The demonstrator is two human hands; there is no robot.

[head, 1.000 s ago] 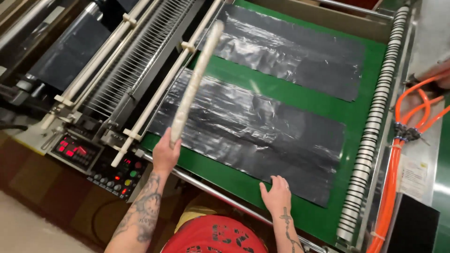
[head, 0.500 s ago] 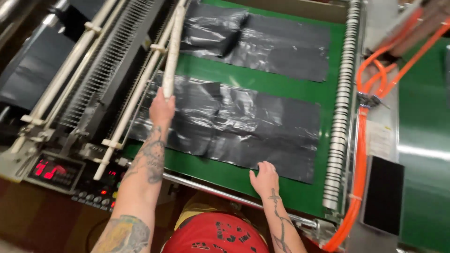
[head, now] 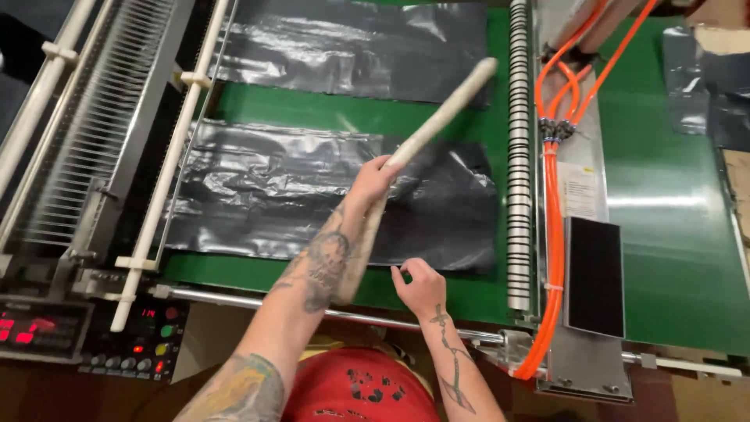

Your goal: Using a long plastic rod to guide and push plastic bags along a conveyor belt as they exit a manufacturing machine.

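Left hand grips a stiff, light-looking pale stick mid-length, tip toward 1 o'clock over limp, slippery black plastic sheet; right hand hovers half-open.

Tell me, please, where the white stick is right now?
In the head view, the left hand grips the white stick at centre, slanting up-right over the nearer black bag.

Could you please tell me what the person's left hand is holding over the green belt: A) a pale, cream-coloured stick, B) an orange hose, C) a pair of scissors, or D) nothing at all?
A: the left hand is closed around a pale stick that slants across the black plastic sheet, while the right hand holds nothing.
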